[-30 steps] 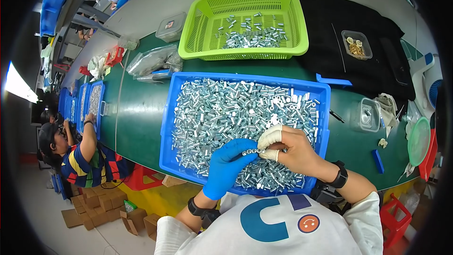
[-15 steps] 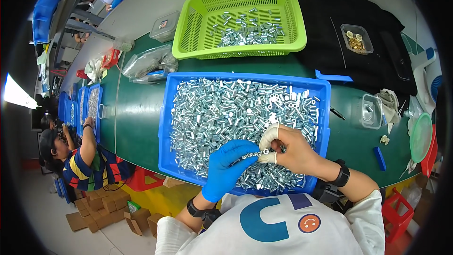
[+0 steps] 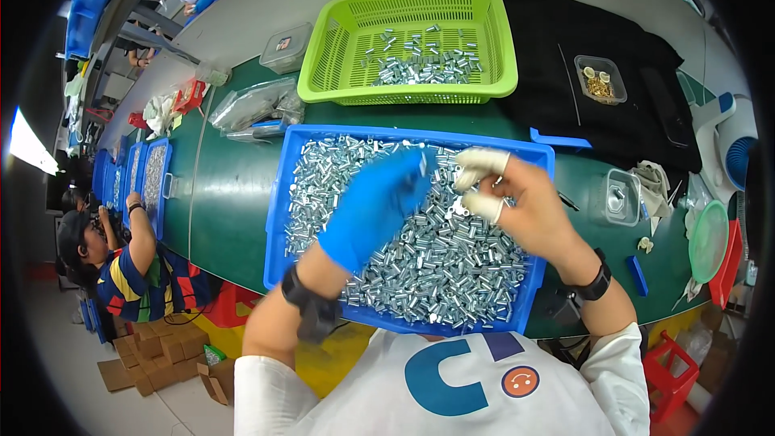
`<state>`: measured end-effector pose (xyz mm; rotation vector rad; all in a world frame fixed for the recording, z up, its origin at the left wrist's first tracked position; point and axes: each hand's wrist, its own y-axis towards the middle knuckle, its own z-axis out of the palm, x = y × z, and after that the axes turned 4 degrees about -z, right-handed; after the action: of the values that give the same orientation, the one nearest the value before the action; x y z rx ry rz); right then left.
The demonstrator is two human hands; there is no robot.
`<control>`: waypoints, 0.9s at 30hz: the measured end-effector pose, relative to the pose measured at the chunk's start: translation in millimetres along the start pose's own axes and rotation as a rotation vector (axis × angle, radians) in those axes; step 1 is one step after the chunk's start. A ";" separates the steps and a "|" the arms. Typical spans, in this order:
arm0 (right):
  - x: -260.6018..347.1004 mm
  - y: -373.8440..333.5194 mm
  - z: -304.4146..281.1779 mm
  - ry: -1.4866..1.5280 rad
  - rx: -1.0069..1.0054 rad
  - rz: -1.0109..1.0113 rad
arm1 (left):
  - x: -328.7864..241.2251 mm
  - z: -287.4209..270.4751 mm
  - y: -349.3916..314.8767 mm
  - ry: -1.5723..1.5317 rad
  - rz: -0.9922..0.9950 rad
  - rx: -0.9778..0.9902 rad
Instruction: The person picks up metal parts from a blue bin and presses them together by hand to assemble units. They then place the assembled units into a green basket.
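Observation:
My left hand (image 3: 383, 198), in a blue glove, is smeared by motion over the far middle of a blue tray (image 3: 274, 262). A silvery metal sleeve (image 3: 422, 163) shows between its fingertips; whether it holds others I cannot see. My right hand (image 3: 521, 202) hovers just right of it, above the same tray. Pale finger cots cover its thumb and fingertips, which are curled but apart, with nothing visible gripped. Loose metal sleeves (image 3: 436, 274) fill the tray. Beyond it stands a green basket (image 3: 404, 95) with a smaller heap of sleeves (image 3: 432, 69) inside.
Right of the basket, a black cloth (image 3: 533, 40) carries a small clear tub (image 3: 622, 93) of brass-coloured pieces. A blue strip (image 3: 559, 140) lies by the tray's far right corner. Plastic bags (image 3: 254, 105) lie to the left. A co-worker (image 3: 121, 266) sits farther left beside other trays.
My hands have separated and moved away from me over the tray. My left hand has swung farther out from the row of sleeves' earlier place. My right thumb and fingers have parted.

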<state>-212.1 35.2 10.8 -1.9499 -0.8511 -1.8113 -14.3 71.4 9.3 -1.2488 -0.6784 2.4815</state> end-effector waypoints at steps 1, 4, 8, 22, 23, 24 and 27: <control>-2.1 2.5 -5.1 -0.122 -0.038 -0.014 | -23.7 -3.7 22.4 0.156 0.167 0.073; -12.0 2.9 -8.6 -0.371 -0.116 -0.053 | -82.5 7.2 84.2 0.664 0.651 -0.037; -24.1 -16.6 9.3 -0.816 0.269 -0.250 | -87.0 -8.3 140.7 1.176 0.854 -0.248; -33.2 -34.7 26.5 -0.886 0.473 -0.380 | 14.6 -32.3 -31.7 1.695 0.560 0.289; -33.5 -35.9 27.2 -0.891 0.446 -0.376 | 20.2 -35.6 -37.3 1.771 0.482 0.315; -32.0 -36.1 28.1 -0.891 0.446 -0.379 | 24.6 -37.4 -42.3 1.772 0.483 0.313; -23.8 -36.2 31.7 -0.862 0.417 -0.300 | 35.2 -39.8 -50.2 1.911 0.665 0.190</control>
<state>-210.6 77.9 -21.9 -2.3688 -1.6848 -0.7222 -0.8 140.9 -8.8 -2.9369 0.5372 0.4995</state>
